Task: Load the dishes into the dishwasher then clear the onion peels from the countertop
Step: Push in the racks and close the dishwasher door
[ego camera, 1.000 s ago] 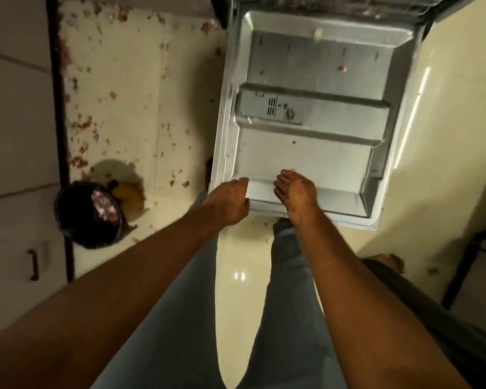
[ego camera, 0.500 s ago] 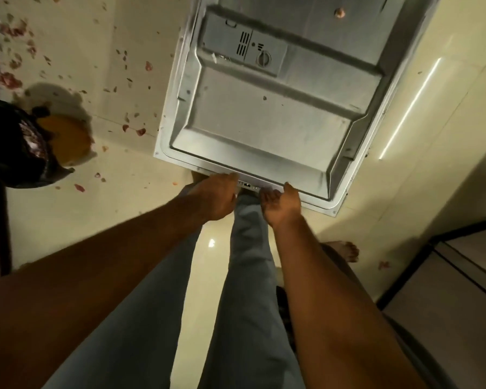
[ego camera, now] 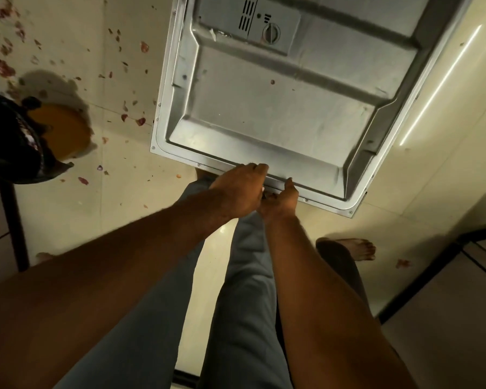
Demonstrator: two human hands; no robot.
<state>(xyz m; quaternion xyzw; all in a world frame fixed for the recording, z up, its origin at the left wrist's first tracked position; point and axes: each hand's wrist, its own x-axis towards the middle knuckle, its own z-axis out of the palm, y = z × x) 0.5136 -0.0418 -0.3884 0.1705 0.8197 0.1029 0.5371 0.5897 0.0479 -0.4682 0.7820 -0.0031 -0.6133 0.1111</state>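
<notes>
Door: dishwasher door [ego camera: 278, 108] hangs open over the floor, its steel inner face up, near edge just in front of the person's legs.
Left hand: left hand [ego camera: 237, 189] lies palm-down on the door's near edge, fingers curled over the rim, gripping it.
Right hand: right hand [ego camera: 281, 196] is just beside the left, touching it, palm turned up under the same edge, thumb raised against the rim; its fingers are hidden, but it holds the door from below.
Dispenser: detergent dispenser [ego camera: 260, 23] with a round cap sits on the far part of the inner face.
Peels: onion peels [ego camera: 124, 108] lie scattered over the cream floor [ego camera: 68, 209] left of the door.
Bin: dark bin bag [ego camera: 9, 147] at the left edge, with an orange round thing [ego camera: 63, 133] beside it.
Foot: bare foot [ego camera: 354, 248] on the floor at the right.
</notes>
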